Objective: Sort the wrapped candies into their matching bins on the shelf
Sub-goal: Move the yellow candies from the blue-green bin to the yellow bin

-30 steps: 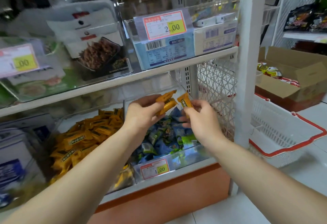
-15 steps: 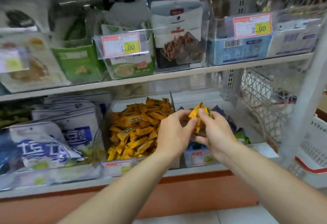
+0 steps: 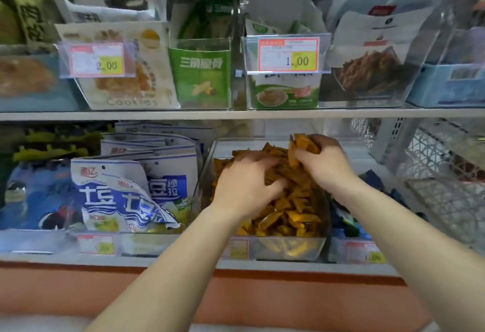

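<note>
The lower shelf (image 3: 183, 262) of a shop rack fills the middle of the frame. On it stands a clear bin (image 3: 288, 249) heaped with orange wrapped candies (image 3: 291, 213). Its long side runs away from me toward the back of the shelf.

Both my bare hands are over this bin. My right hand (image 3: 325, 165), just right of centre, is curled round a small bunch (image 3: 301, 145) of the same orange candies. It holds them above the far end of the heap, and the wrappers stick up and to the left out of my grip.

My left hand (image 3: 245, 183) lies lower and nearer me on the left side of the heap, fingers bent into the candies. It is blurred, so I cannot tell whether it grips any.

The matching bin lies straight below the bunch, so I judge the next move is only to loosen my right hand. The neighbouring bin (image 3: 349, 220) of blue and green candies sits just to the right, under my right forearm.
</note>
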Available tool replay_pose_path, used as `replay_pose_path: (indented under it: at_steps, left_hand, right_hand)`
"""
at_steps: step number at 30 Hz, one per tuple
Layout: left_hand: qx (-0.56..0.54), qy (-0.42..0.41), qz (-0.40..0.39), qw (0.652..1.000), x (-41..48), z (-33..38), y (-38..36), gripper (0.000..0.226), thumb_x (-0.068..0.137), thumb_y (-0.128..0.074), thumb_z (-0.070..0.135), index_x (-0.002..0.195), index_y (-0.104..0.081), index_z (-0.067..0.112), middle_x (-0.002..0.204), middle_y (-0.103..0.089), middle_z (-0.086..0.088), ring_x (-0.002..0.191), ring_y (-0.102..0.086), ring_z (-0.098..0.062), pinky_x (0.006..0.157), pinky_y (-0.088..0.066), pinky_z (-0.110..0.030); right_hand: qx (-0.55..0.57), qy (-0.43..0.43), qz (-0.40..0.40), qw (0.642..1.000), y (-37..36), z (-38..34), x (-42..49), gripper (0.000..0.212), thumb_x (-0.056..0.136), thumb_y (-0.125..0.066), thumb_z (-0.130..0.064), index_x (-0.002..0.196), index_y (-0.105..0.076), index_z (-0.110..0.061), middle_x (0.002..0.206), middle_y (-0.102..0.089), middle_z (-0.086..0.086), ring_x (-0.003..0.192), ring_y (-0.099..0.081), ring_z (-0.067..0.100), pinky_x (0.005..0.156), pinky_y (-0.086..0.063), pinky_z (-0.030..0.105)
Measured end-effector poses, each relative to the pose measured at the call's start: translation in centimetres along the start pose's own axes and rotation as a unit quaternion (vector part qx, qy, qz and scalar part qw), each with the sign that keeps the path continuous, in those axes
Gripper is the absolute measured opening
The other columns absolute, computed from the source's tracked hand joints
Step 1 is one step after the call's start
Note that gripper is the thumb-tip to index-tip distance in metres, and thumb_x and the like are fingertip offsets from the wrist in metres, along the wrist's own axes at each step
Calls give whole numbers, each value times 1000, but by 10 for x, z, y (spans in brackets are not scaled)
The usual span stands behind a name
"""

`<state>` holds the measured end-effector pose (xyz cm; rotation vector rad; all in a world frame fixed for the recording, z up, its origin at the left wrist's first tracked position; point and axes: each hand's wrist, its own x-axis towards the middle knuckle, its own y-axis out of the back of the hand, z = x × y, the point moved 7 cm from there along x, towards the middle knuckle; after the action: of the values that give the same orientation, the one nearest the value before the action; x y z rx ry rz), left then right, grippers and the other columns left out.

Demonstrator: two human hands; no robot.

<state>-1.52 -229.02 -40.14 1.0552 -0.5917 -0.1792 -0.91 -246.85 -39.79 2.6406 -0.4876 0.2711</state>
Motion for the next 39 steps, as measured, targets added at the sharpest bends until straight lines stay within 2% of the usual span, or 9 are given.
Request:
replay_pose_path:
  at_steps: [3, 7, 10, 16, 23, 26, 30, 34, 39]
  left_hand:
    - [63, 26, -102, 992, -8, -27, -20, 68, 85, -49, 71, 146, -36, 46, 157, -36, 9, 141, -37, -22, 108, -41, -47]
    - [94, 86, -79, 989, -13, -54, -14, 69, 80, -50, 75, 143, -36, 48, 146, -50, 3, 130, -49, -27, 96, -48, -46]
    - [88, 83, -81, 989, -12, -57, -10, 70, 78, -56, 71, 141, -40, 44, 137, -57, 2, 123, -54, -27, 93, -51, -45]
    - [38, 66, -107, 991, -12, -48, -3, 75, 81, -71, 51, 147, -40, 35, 144, -52, 0, 131, -49, -23, 101, -50, -43]
    - [-49, -61, -39, 996, -10, 37, -4, 38, 90, -62, 48, 126, -63, 32, 129, -62, 9, 121, -54, -11, 101, -47, -34]
    - [-71, -123, -52, 989, -9, 88, -24, 30, 92, -64, 40, 119, -69, 28, 118, -66, 10, 111, -58, -7, 96, -47, -28]
    - [-78, -165, -96, 978, -5, 132, -60, 29, 92, -64, 37, 119, -69, 26, 119, -67, 9, 110, -59, -8, 95, -48, -26]
    - [-92, -173, -163, 967, 4, 166, -114, 33, 95, -63, 32, 126, -65, 23, 124, -66, 6, 111, -59, -8, 95, -46, -22]
    - [-99, -174, -178, 963, 31, 201, -167, 38, 94, -63, 30, 131, -62, 22, 129, -65, 5, 116, -59, -10, 98, -48, -28]
  right_hand:
    - [-106, 48, -34, 993, -28, -20, 34, 21, 82, -66, -53, 83, -64, -32, 81, -63, -18, 75, -57, 1, 59, -38, 19]
    - [-290, 90, -188, 934, -73, -25, 53, 57, 79, -70, -58, 125, -58, -28, 120, -64, -3, 108, -61, 20, 83, -49, 32]
    - [-375, 94, -206, 899, -78, -25, 54, 85, 74, -71, -65, 146, -41, -31, 145, -51, 0, 126, -52, 24, 99, -47, 40]
    - [-298, 97, -127, 941, -6, -17, 16, 49, 80, -69, -59, 122, -59, -36, 117, -61, -10, 95, -59, 11, 75, -42, 28]
    - [-221, 65, -19, 973, 122, 32, -53, 6, 88, -71, -26, 94, -72, -27, 87, -70, -17, 77, -65, 1, 62, -47, 19]
    - [-232, 37, 28, 972, 170, 58, -62, 9, 91, -69, -18, 97, -73, -24, 90, -71, -10, 81, -63, 0, 64, -45, 21]
    - [-272, 37, 82, 958, 206, 79, -61, 23, 90, -67, -15, 113, -69, -16, 99, -67, -1, 80, -59, 1, 67, -37, 5]
    - [-274, -16, 94, 957, 218, 114, -61, 48, 87, -64, -18, 133, -56, -7, 119, -58, 13, 107, -57, 28, 93, -46, 38]
    - [-249, -10, 142, 958, 237, 126, -56, 57, 87, -64, -20, 140, -49, -9, 125, -55, 10, 111, -56, 27, 98, -44, 38]
